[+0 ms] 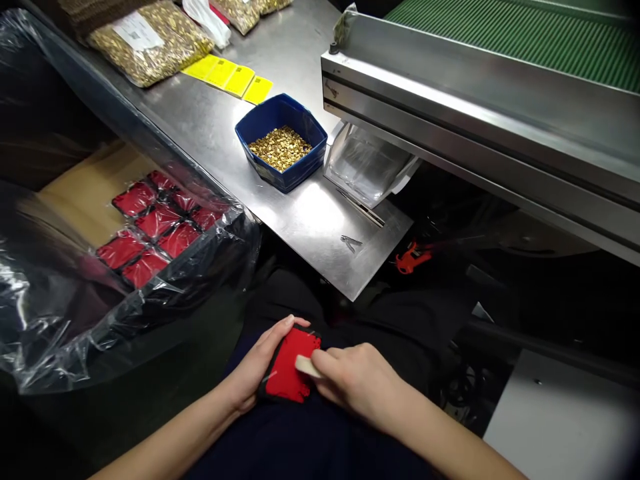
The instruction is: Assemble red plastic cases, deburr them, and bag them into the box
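Observation:
My left hand [263, 360] is closed round the left edge of a red plastic part with a black border [287, 367], holding it tilted above my lap. Between the thumb and fingers of my right hand [357, 380] is a small off-white flat piece [306, 366], its tip against or just over the red face. What kind of tool this piece is, I cannot make out, since my fingers cover most of it.
Left, a plastic-lined box [200, 257] holds several red parts [157, 220] on cardboard. On the metal table [310, 233] are a blue bin [280, 177] of brass pieces, small pliers [351, 243], yellow cards [227, 75] and a bag [150, 47]. A conveyor [475, 87] runs at right.

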### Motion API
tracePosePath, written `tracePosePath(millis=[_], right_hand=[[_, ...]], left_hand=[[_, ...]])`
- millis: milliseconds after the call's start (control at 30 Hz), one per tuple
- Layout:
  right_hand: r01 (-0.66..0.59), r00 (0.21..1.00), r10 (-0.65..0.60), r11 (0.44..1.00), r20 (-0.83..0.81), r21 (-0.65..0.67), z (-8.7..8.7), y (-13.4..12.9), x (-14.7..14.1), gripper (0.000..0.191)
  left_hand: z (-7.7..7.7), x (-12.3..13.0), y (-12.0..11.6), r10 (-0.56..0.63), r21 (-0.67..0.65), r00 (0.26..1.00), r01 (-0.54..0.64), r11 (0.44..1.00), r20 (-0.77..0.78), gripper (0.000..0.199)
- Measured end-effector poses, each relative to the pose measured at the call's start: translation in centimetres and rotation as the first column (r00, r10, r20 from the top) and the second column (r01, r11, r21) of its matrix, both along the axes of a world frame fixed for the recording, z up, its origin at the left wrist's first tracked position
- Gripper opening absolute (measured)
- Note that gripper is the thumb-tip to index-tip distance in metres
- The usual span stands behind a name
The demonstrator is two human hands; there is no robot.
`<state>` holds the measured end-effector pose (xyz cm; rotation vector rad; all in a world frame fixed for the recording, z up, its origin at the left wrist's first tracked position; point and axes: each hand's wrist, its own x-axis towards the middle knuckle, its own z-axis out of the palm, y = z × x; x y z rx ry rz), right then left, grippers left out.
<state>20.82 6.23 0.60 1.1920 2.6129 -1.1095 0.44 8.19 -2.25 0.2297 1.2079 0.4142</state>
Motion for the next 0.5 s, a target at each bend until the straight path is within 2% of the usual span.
tracePosePath(millis=[100, 200, 367, 500], right_hand=[[-0.052, 0.998, 0.052, 0.999, -0.017, -0.013, 0.0, -0.1, 0.3, 0.007], [-0.088, 0.996, 0.088, 0.996, -0.023, 0.020, -0.1, 0.3, 0.1, 0.009], [0.024, 0.999, -0.022, 0.998, 0.041, -0.059, 0.0, 0.8, 1.2, 0.007], [0.036, 0.999, -0.039, 0.994, -0.034, -0.099, 0.0, 0.7, 1.5, 0.008]], left_hand=[[-0.2, 0.0, -0.3, -0.010, 0.024, 0.999, 0.010, 1.000, -0.030, 0.046], [-0.5, 0.0, -0.3, 0.004, -0.032, 1.000, -0.005, 0.999, -0.005, 0.048], [-0.7, 0.0, 0.1, 0.055, -0.186, 0.996, -0.042, 0.982, 0.065, 0.046], [-0.9, 0.0, 0.2, 0.067, -0.220, 0.992, -0.041, 0.975, 0.112, 0.048]])
